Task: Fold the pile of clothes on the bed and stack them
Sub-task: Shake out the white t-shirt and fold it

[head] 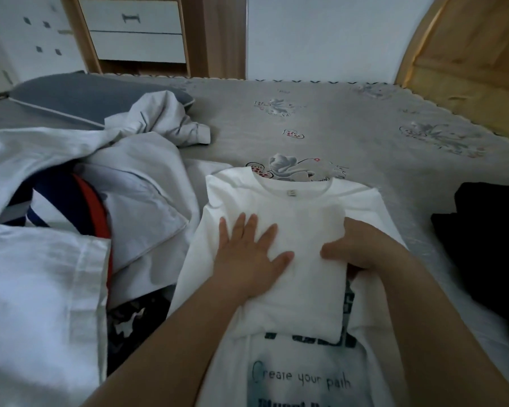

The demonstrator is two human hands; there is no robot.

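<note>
Both bare forearms extended forward from the lower edge over the bed (350, 118). Left hand (249, 254) palm down, fingers straight and spread, pressed flat on the folded panel of the white shirt (291, 207). Right hand (362, 245) at that panel's right edge, thumb on top, fingers curled under the fold, gripping the cloth. Shirt lying neck-away at mid-bed, collar and label visible, printed text "Create your path" exposed near the lower edge. Unfolded pile (71, 207) of pale clothes just left, touching the shirt. Dark garment (488, 245) at right, apart.
</note>
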